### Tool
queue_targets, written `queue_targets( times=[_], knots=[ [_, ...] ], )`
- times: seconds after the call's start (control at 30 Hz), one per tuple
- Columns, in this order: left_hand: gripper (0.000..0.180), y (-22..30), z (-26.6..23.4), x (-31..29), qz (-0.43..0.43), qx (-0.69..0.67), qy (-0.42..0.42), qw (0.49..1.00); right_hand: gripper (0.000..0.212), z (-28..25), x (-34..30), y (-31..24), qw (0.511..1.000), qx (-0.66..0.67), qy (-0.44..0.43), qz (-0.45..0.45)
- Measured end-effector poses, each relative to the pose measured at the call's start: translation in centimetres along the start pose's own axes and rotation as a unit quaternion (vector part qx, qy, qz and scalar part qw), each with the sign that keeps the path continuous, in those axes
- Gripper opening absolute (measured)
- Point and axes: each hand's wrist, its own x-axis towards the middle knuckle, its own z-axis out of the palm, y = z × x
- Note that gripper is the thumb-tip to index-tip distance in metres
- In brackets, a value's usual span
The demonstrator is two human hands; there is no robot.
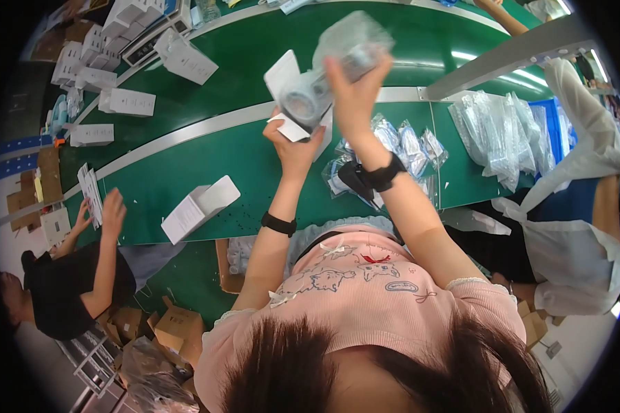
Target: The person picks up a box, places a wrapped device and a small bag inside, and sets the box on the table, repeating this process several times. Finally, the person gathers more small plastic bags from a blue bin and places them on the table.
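My left hand (pixel 293 147) grips an open white carton (pixel 281 73) from below, its flaps spread, above the green table. At the carton's mouth shows a round, pale grey ring-shaped part (pixel 299 104). Close beside it, my right hand (pixel 357 93) is closed on a clear bubble-wrap bag (pixel 348 36). Something greyish shows through the bag, but blur hides its kind. On the table below my right wrist lies a pile of clear packets (pixel 410 148) with blue and white contents.
Another open white carton (pixel 194 210) stands to the left. Several closed white cartons (pixel 132 102) lie on the far-left surface. At right are flat bubble-wrap bags (pixel 492 131) and a blue bin (pixel 545 127). A grey metal beam (pixel 489 58) crosses overhead. Co-workers sit on both sides.
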Motion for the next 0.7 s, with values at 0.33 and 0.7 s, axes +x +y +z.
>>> queue_targets(
  times=[0.33,0.7],
  knots=[
    [0.075,0.3,-3.9,0.3,0.045,0.017,0.079,0.996,0.036,-10.9,-2.3,5.1,0.944,-0.276,-0.128,-0.128],
    [0.078,-1.4,-3.9,-1.7,-0.027,-0.008,-0.010,1.000,0.044,-27.5,-3.0,12.7,0.754,-0.603,-0.250,0.071]
  ],
)
